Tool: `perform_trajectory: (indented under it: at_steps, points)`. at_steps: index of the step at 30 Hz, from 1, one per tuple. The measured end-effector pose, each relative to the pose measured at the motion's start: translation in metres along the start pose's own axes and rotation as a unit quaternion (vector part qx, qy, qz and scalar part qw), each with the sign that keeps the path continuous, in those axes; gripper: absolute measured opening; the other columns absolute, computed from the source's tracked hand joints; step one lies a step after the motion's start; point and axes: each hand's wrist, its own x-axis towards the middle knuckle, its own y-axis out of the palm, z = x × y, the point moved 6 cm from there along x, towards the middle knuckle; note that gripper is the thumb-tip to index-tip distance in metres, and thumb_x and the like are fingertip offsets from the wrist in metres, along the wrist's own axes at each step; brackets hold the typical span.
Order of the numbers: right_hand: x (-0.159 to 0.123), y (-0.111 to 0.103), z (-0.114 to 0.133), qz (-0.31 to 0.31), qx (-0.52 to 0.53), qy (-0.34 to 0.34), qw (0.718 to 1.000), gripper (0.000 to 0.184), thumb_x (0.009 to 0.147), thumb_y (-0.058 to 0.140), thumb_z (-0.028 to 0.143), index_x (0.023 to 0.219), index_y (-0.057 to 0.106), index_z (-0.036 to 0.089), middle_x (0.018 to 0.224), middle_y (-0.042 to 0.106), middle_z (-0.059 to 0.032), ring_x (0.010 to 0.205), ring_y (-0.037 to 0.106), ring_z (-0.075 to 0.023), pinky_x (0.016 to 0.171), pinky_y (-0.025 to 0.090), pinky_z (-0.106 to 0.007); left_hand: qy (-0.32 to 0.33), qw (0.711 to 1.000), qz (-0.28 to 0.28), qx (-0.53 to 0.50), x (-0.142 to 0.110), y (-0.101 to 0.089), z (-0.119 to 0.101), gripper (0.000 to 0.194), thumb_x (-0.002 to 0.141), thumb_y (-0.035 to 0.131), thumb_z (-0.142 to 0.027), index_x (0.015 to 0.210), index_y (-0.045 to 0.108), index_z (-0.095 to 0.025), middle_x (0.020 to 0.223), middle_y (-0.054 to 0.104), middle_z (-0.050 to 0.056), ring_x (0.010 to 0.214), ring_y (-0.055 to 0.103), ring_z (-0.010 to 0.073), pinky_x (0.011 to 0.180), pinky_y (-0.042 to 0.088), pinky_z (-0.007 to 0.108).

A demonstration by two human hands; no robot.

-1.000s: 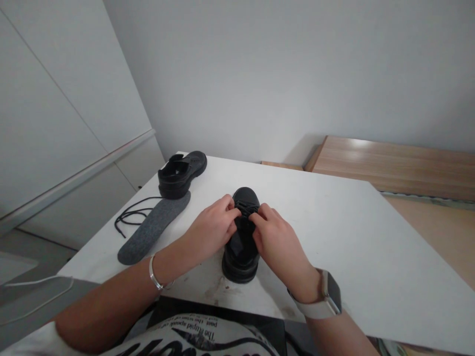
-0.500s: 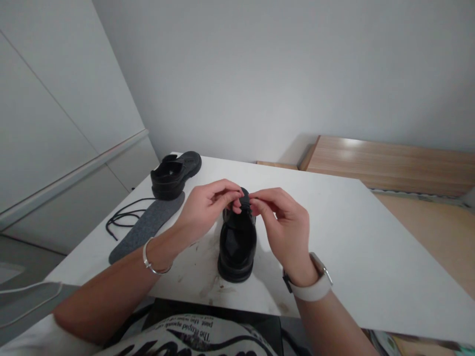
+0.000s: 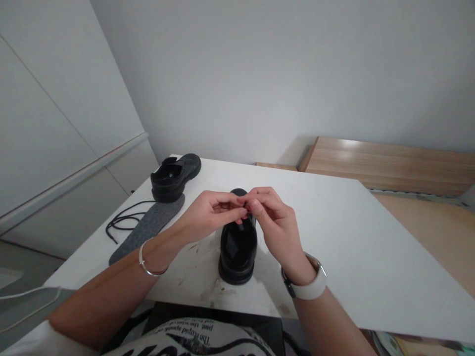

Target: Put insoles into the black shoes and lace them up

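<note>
The head view looks down on a white table point(image 3: 326, 247), where the possible troubles run from left to right. A loose black cord point(image 3: 121, 222) lies in loops close to the table's left edge, so a snag could plausibly drag it over. Just right of it, a grey insole point(image 3: 150, 223) reaches toward the far shoe point(image 3: 167, 194), and the left forearm passes so close to its near end that a sideways swing could shove it. Toward the middle, the person's left hand point(image 3: 204, 217) and right hand point(image 3: 276, 222) crowd together, and the likelier fault is there: fingers working this tightly could fumble a small part, and an uneven pull might twist the near shoe point(image 3: 237, 259) on the table, since neither hand braces its heel. As for the grip, the left hand comes in from the left with thumb and fingers drawn narrow; its fingertips meet those of the right hand, which are likewise bunched. Whether anything is pinched between them cannot be told. The near shoe lies beneath this meeting point, upright, heel near and toe far; its opening shows on the near side of the fingers, its toe just beyond them.
</note>
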Motion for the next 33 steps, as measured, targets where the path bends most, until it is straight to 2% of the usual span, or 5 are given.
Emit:
perform_trajectory:
  at_steps: [7, 13, 18, 26, 33]
  points:
    - [-0.004, 0.009, -0.027, 0.094, -0.001, 0.099, 0.991, 0.02, 0.095, 0.056, 0.03, 0.102, 0.072, 0.02, 0.094, 0.073, -0.0036, 0.085, 0.067, -0.0149, 0.082, 0.055, -0.03, 0.11, 0.978, 0.01, 0.175, -0.007, -0.002, -0.015, 0.011, 0.09, 0.065, -0.021, 0.088, 0.074, -0.015, 0.086, 0.073, 0.006, 0.08, 0.069, 0.0159, 0.076, 0.056, 0.027]
    - [-0.002, 0.01, -0.033, 0.118, 0.058, 0.131, 0.983, 0.023, 0.091, 0.062, 0.035, 0.104, 0.073, 0.02, 0.084, 0.072, -0.0017, 0.073, 0.066, -0.0135, 0.074, 0.056, -0.029, 0.363, 0.809, -0.012, 0.462, -0.023, 0.013, -0.034, 0.021, 0.098, 0.052, -0.013, 0.091, 0.071, -0.018, 0.095, 0.074, 0.007, 0.089, 0.067, 0.0167, 0.082, 0.055, 0.03]
    - [-0.002, 0.006, -0.04, 0.077, 0.119, 0.155, 0.978, 0.023, 0.084, 0.071, 0.039, 0.094, 0.073, 0.018, 0.081, 0.072, -0.0019, 0.076, 0.067, -0.0141, 0.078, 0.056, -0.03, 0.416, 0.763, -0.039, 0.494, -0.028, 0.015, -0.035, 0.017, 0.099, 0.053, -0.013, 0.094, 0.069, -0.017, 0.098, 0.076, 0.007, 0.092, 0.068, 0.017, 0.086, 0.056, 0.031]
    - [-0.003, 0.005, -0.03, 0.065, -0.098, 0.048, 0.992, 0.016, 0.098, 0.046, 0.03, 0.095, 0.057, 0.018, 0.092, 0.063, -0.0055, 0.084, 0.058, -0.016, 0.079, 0.048, -0.031, 0.386, 0.819, -0.104, 0.411, -0.027, 0.0, -0.028, 0.013, 0.095, 0.061, -0.012, 0.092, 0.072, -0.018, 0.102, 0.077, 0.007, 0.096, 0.072, 0.0163, 0.087, 0.058, 0.029]
    - [-0.015, -0.039, -0.05, 0.017, -0.344, -0.007, 0.939, 0.014, 0.096, 0.037, 0.016, 0.087, 0.046, 0.02, 0.088, 0.054, -0.0081, 0.084, 0.05, -0.0214, 0.078, 0.04, -0.036, 0.107, 0.968, -0.173, 0.147, -0.027, -0.049, 0.024, 0.012, 0.092, 0.069, -0.023, 0.086, 0.062, -0.017, 0.1, 0.079, 0.008, 0.097, 0.074, 0.0181, 0.089, 0.057, 0.031]
